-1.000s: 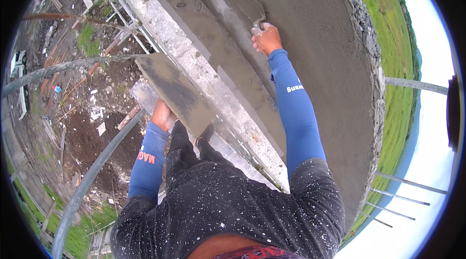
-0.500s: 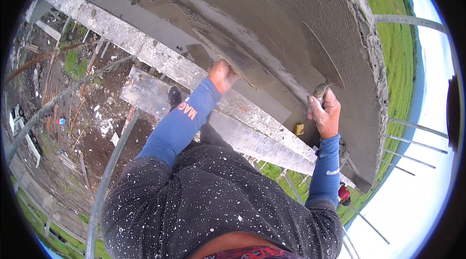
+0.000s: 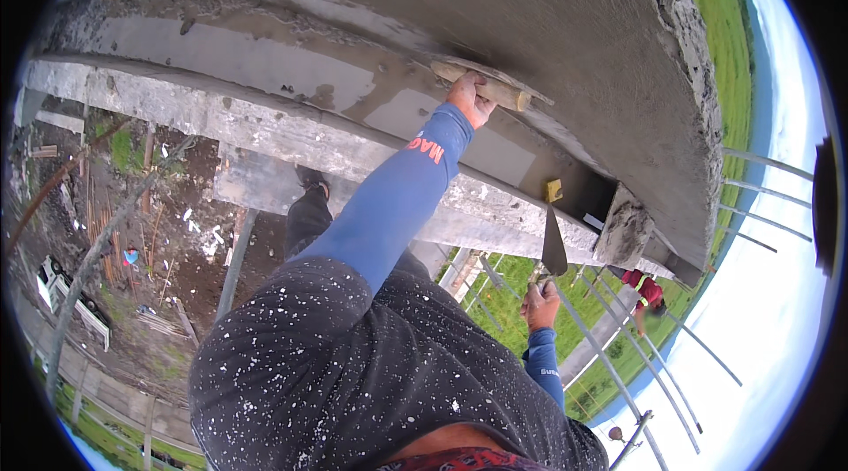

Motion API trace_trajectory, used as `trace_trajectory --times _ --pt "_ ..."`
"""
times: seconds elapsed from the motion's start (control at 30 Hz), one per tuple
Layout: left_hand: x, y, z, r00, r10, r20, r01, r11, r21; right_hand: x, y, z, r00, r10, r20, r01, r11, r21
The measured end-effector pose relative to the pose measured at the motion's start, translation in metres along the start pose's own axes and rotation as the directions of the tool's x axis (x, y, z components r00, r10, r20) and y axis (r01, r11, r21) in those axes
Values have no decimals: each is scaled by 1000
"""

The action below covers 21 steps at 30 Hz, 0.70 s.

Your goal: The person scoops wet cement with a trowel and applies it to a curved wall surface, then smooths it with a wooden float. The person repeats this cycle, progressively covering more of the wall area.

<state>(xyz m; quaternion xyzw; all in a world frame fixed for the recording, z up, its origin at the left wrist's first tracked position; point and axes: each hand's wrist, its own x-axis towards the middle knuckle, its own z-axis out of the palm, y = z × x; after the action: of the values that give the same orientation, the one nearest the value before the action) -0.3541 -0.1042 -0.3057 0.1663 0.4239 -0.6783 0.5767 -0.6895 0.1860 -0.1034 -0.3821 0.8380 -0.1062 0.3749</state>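
My left hand (image 3: pixel 471 102) is closed round the wooden handle of a plastering float (image 3: pixel 511 95). The float lies along the lower part of a grey, freshly plastered wall (image 3: pixel 565 30), apparently against it. Lower and to the right, my right hand (image 3: pixel 540 305) grips a pointed trowel (image 3: pixel 554 246) by its handle. Its blade points away from me, clear of the wall, with the tip near a small yellow block-like thing (image 3: pixel 554 189). That yellow thing sits at the edge of a wet, mortar-smeared ledge (image 3: pixel 238 45) under the wall.
A mortar-spattered beam or board (image 3: pixel 265 131) runs along the ledge's near side. Scaffold poles (image 3: pixel 238 263) stand at left and right. Far below are littered dirt ground (image 3: pixel 185 237) and a white truck (image 3: pixel 75 303). A person in red (image 3: pixel 643 287) is lower right.
My right hand has drawn the trowel off the wall and down toward me. My left hand has moved right and away from me with the float. The view has shifted too.
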Motion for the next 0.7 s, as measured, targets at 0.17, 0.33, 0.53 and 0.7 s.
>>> trace_trajectory --times 0.17,0.33,0.53,0.7 --pt "-11 -19 30 997 20 68 -21 999 23 2 11 15 997 82 17 -81 996 -46" --pt "-29 -17 39 988 13 156 -9 1000 -24 11 -7 36 990 115 85 -107 990 -90" --pt "-64 67 65 977 116 180 -114 993 -16 21 -29 56 983 82 166 -62 991 -120" --pt "-118 174 89 949 233 213 -248 968 47 30 -49 73 967 92 236 -53 984 -167"
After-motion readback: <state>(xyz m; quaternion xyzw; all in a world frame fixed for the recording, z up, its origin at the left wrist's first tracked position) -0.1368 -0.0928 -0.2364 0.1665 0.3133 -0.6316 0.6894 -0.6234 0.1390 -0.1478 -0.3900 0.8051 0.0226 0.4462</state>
